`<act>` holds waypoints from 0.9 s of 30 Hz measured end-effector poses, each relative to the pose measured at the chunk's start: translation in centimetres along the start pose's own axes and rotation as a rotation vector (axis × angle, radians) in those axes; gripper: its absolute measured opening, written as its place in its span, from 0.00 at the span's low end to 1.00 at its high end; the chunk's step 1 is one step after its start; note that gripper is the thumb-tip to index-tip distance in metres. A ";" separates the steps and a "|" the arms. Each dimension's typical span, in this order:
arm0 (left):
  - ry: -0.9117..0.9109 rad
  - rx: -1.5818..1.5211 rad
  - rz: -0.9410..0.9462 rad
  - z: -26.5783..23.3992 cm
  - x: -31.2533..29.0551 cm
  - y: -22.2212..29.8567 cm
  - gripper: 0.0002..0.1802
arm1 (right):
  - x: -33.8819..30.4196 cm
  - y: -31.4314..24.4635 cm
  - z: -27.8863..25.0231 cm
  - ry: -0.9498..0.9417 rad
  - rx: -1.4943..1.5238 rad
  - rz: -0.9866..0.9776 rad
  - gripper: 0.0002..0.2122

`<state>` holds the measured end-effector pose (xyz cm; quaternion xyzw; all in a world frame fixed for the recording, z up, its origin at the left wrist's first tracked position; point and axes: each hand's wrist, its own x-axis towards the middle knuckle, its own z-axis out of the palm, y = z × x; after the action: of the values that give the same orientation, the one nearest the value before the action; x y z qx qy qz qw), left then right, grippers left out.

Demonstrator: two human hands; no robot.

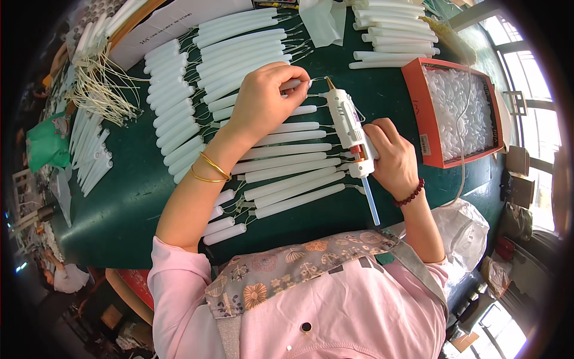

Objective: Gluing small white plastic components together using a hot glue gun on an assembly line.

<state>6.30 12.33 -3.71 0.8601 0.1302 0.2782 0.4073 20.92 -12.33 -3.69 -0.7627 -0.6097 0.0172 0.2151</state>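
My right hand point(393, 157) is wrapped round the handle of a white hot glue gun point(345, 122). A translucent bluish glue stick point(371, 202) juts from the gun's back end toward me. My left hand point(266, 99) pinches the end of a white candle-like tube point(292, 85), mostly hidden by the fingers. From that end a thin wire reaches right to the gun's brass nozzle point(329, 82), touching or nearly so. Below my left hand lies a row of white tubes point(299, 200), with wire ends toward the gun.
More white tubes point(173, 107) lie in columns on the dark green table point(119, 221). An orange-red box point(433, 113) of clear plastic pieces stands right, a cord hanging across it. A bundle of pale wires point(107, 90) and a green bag point(48, 143) sit left. Another person point(69, 278) is far left.
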 end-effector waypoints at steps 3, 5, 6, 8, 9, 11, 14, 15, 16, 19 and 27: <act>0.003 -0.003 -0.002 0.0 0.1 0.2 0.05 | -0.1 0.0 -0.2 -0.002 0.006 0.003 0.18; -0.003 -0.001 -0.001 0.0 0.2 0.5 0.05 | -0.1 -0.3 -0.7 0.004 0.004 0.007 0.19; 0.030 -0.028 0.007 0.1 0.2 0.5 0.04 | 0.0 -0.6 -1.3 -0.037 0.027 0.040 0.19; 0.059 -0.066 0.028 0.1 0.1 0.4 0.03 | -0.1 -0.8 -3.0 -0.071 0.037 0.082 0.20; 0.072 -0.069 0.003 0.3 0.1 0.5 0.03 | -0.6 -0.7 -4.4 -0.131 0.036 0.109 0.20; 0.063 -0.049 -0.037 0.5 0.1 0.8 0.03 | -2.1 -0.2 -6.9 -0.252 0.047 0.170 0.22; -0.003 0.036 -0.068 0.5 -0.3 0.8 0.03 | -4.3 -0.1 -9.2 -0.278 -0.059 0.078 0.23; -0.018 0.001 -0.039 0.9 0.0 1.0 0.03 | -4.2 -0.3 -10.5 -0.247 -0.040 0.097 0.19; -0.047 0.006 -0.112 0.6 -0.2 1.2 0.03 | -3.9 0.1 -11.3 -0.236 -0.054 0.117 0.19; -0.070 -0.016 -0.172 0.7 -0.4 1.0 0.02 | -1.5 4.3 -12.4 -0.028 0.108 0.246 0.10; -0.062 -0.054 -0.174 1.0 0.1 1.4 0.02 | 2.8 15.4 -9.2 -0.086 -0.253 0.306 0.07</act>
<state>6.97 10.86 -3.07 0.8424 0.1841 0.2184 0.4569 38.48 -15.08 -0.11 -0.8661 -0.4924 0.0052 0.0862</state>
